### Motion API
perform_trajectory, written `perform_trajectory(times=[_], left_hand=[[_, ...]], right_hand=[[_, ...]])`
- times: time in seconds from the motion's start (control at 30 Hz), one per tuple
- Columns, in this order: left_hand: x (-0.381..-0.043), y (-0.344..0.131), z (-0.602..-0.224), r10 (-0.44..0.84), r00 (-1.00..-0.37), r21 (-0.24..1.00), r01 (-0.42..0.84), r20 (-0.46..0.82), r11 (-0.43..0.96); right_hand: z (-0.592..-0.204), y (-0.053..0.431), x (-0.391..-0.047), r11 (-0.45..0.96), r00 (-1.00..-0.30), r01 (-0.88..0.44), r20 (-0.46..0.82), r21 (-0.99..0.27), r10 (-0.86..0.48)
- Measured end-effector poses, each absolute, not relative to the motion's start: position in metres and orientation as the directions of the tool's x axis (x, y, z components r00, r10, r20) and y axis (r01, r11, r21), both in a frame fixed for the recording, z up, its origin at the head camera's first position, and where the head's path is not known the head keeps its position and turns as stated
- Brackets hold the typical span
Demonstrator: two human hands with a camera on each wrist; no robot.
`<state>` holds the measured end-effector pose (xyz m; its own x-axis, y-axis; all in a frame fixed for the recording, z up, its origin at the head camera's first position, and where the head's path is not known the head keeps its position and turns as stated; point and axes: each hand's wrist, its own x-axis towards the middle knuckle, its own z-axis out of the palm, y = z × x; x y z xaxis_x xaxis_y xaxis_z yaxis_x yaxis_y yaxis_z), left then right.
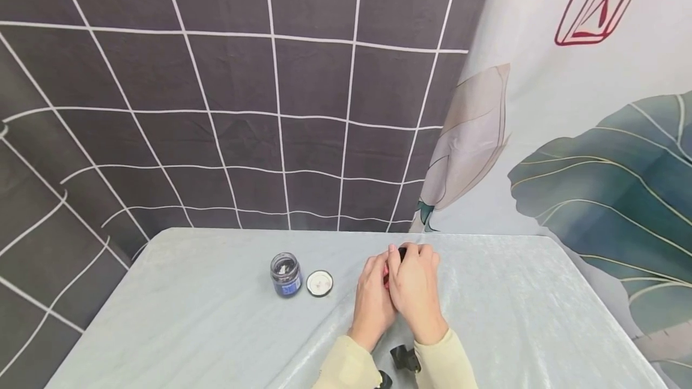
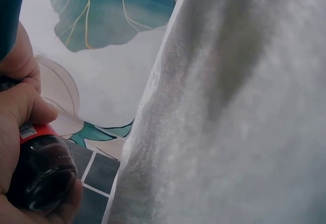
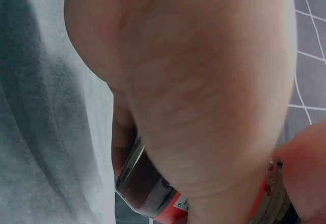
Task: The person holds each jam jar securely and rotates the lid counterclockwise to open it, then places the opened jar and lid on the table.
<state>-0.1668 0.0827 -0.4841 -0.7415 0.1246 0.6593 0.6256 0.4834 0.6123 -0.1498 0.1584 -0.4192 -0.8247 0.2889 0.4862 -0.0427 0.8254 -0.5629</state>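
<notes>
In the head view both hands meet over the right half of the table. My left hand [image 1: 373, 302] grips a glass jar [image 2: 46, 175] with dark contents and a red label, its fingers curled round the body. My right hand [image 1: 418, 293] closes round the other end of the jar, where a bit of black [image 1: 402, 252] shows between the hands. Fingers hide most of that end, so I cannot tell how its lid sits. To the left stands an open glass jar [image 1: 286, 275] with a blue label, upright. Beside it a round lid [image 1: 320, 283] lies with its white inside up.
A pale grey cloth covers the table [image 1: 189, 323]. Behind it hangs a dark curtain [image 1: 308, 149] with white grid lines, and at the right a white curtain [image 1: 486, 197] with leaf prints. Black wrist mounts [image 1: 404, 358] show by the sleeves.
</notes>
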Motion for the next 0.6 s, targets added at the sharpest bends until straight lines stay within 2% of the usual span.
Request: perform_trajectory(times=[0.23, 0.6], left_hand=[[-0.1685, 0.0807, -0.4841, 0.134, -0.724, 0.584, 0.638, 0.677, 0.502], [-0.1691, 0.0798, -0.4819, 0.145, -0.734, 0.571, 0.621, 0.663, 0.536]], right_hand=[[-0.4202, 0.1575, -0.1497, 0.811, -0.821, -0.056, 0.489, -0.583, 0.295], [-0.4206, 0.1569, -0.1487, 0.792, -0.828, -0.045, 0.467, -0.608, 0.311]])
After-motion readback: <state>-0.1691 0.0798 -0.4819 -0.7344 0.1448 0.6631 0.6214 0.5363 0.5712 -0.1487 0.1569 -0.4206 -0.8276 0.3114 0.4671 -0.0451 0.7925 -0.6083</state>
